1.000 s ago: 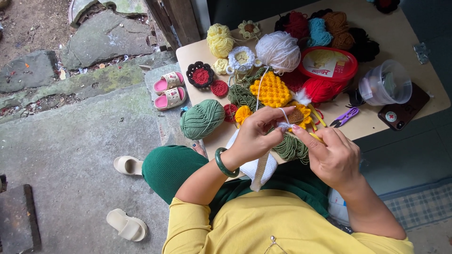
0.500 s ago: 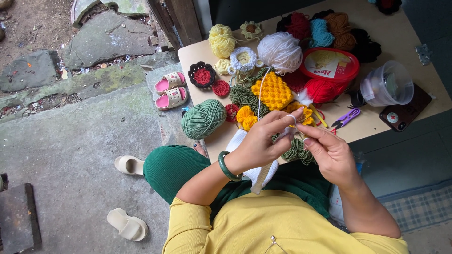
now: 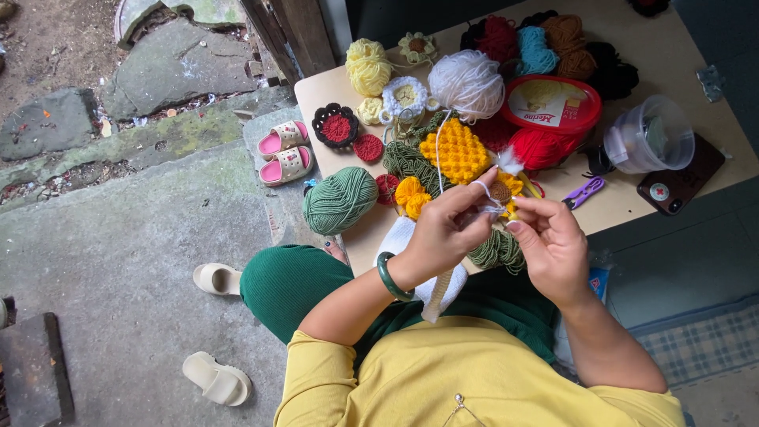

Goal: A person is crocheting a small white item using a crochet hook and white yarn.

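Since a second ago your hands have lifted a little off the pile, and the white yarn strand (image 3: pixel 481 187) now runs taut over your left forefinger. Your left hand (image 3: pixel 444 229) is pinched shut on that strand and on the small brown-and-yellow crochet piece (image 3: pixel 501 192). Your right hand (image 3: pixel 551 241) meets it at 3 o'clock, fingers closed on the same piece; whether a hook sits in them you cannot tell.

The piece hangs just above the worktop (image 3: pixel 711 63), over a coil of olive yarn (image 3: pixel 496 249). At 12 o'clock lies a yellow crochet square (image 3: pixel 455 150), with the white yarn ball (image 3: pixel 466 83) beyond it. At 9 o'clock sits a green yarn ball (image 3: pixel 340 199). At 2 o'clock are purple snips (image 3: pixel 583 192), a red tub (image 3: pixel 551 103) and a clear plastic cup (image 3: pixel 648 134). Pink child's sandals (image 3: pixel 283 150) rest on the stone floor (image 3: pixel 118 261).
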